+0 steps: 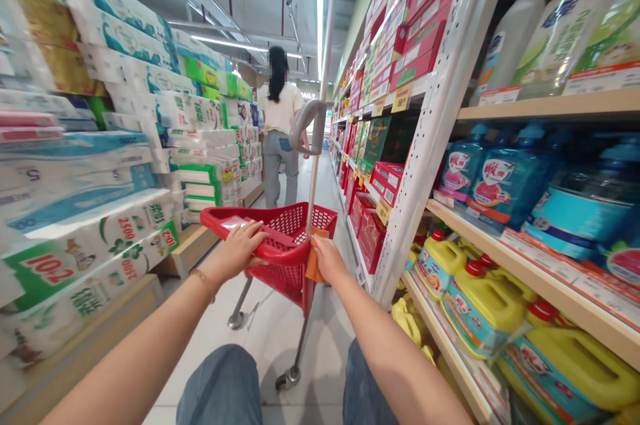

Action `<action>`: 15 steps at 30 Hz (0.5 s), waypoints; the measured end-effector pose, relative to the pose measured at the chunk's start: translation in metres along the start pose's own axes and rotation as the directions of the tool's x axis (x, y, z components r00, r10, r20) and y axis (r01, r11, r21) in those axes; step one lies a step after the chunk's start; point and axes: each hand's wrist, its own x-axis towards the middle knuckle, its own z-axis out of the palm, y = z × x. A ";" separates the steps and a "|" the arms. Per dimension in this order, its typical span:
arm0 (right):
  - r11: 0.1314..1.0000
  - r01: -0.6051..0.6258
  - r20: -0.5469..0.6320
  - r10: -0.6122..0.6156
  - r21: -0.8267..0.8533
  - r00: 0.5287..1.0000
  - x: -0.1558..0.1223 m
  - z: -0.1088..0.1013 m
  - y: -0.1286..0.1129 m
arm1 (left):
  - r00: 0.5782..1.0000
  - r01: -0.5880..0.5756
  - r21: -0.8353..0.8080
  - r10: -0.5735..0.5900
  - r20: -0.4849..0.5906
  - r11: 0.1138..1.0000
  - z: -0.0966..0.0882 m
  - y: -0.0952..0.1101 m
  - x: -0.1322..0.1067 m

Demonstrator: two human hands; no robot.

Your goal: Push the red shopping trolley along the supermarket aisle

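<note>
A red plastic shopping cart (pixel 285 252) with a perforated basket and metal legs on casters stands in front of me. My left hand (pixel 245 242) is closed over the cart's near red rim, its fingers lying across the top. At the right corner of the basket, my right hand (pixel 325 255) is closed on a flat orange piece (pixel 313 265), possibly cloth or a bag. Right beside it a pale pole (pixel 316 192) rises from the basket, tilted slightly right, with a grey loop handle (pixel 316 126) partway up. The pole's lower end is hidden.
Stacked tissue packs (pixel 120 238) line the left side. On the right are shelves with yellow detergent jugs (pixel 480 308), blue pump bottles (pixel 505 178) and red boxes (pixel 367 228). A person (pixel 283 118) stands ahead in the aisle, back turned. Tiled floor (pixel 333 338) runs between.
</note>
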 end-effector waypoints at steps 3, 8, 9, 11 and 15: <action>0.999 -0.052 0.011 0.052 -0.001 0.999 -0.006 -0.010 -0.007 | 1.000 0.006 0.059 -0.006 0.004 0.998 0.007 0.004 0.003; 1.000 -0.022 0.007 0.022 -0.001 1.000 -0.016 -0.029 -0.024 | 0.996 0.077 0.141 -0.081 0.028 0.987 0.010 0.031 0.013; 1.000 -0.008 0.005 0.008 -0.006 1.000 -0.017 -0.032 -0.026 | 0.995 0.091 0.140 -0.095 0.027 0.986 0.010 0.035 0.015; 1.000 0.005 0.001 -0.005 -0.025 1.000 -0.018 -0.039 -0.030 | 0.993 0.111 0.129 -0.114 0.019 0.985 0.012 0.043 0.018; 0.998 0.009 0.011 -0.009 -0.062 1.000 -0.016 -0.052 -0.034 | 0.989 0.147 0.090 -0.146 -0.014 0.985 0.018 0.059 0.024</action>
